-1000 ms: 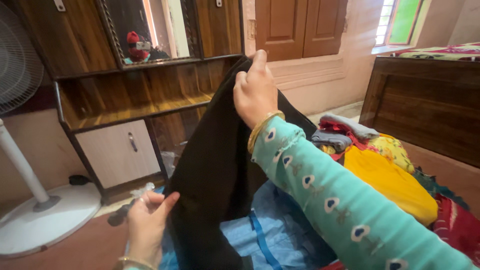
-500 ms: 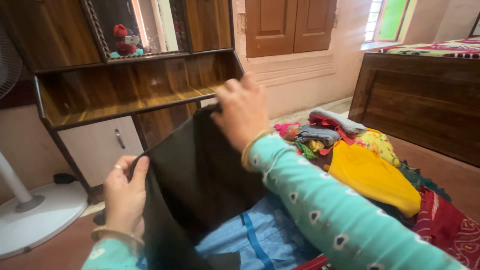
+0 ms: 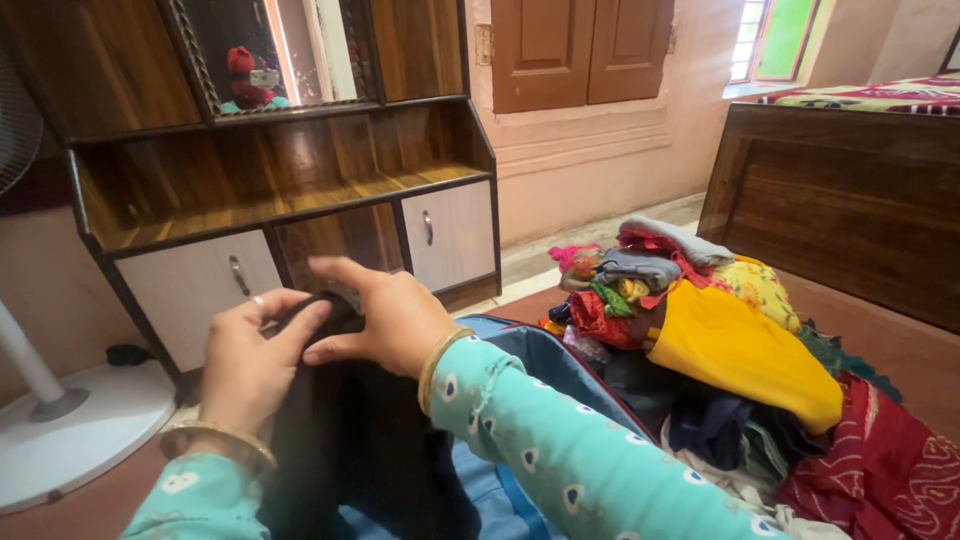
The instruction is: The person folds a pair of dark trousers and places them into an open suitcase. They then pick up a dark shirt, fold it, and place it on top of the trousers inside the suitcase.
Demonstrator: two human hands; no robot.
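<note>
Head view showed both hands pinching the top edge of a black cloth [image 3: 350,450] at seven o'clock: left hand [image 3: 250,365] and right hand [image 3: 390,320] fingers clenched on it. Soft, limp, light; best gripped at corners.

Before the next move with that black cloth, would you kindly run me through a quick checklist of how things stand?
1. Both hands on the black cloth: ok; left hand and right hand meet at its top edge.
2. Top edges brought together evenly: cannot tell, the fingers cover them.
3. Cloth hanging free of the clothes pile: ok, the pile lies apart to the right.
4. Blue bag beneath the cloth open: ok, its lining shows.
5. Lower end of the cloth untangled: cannot tell, out of view.
</note>
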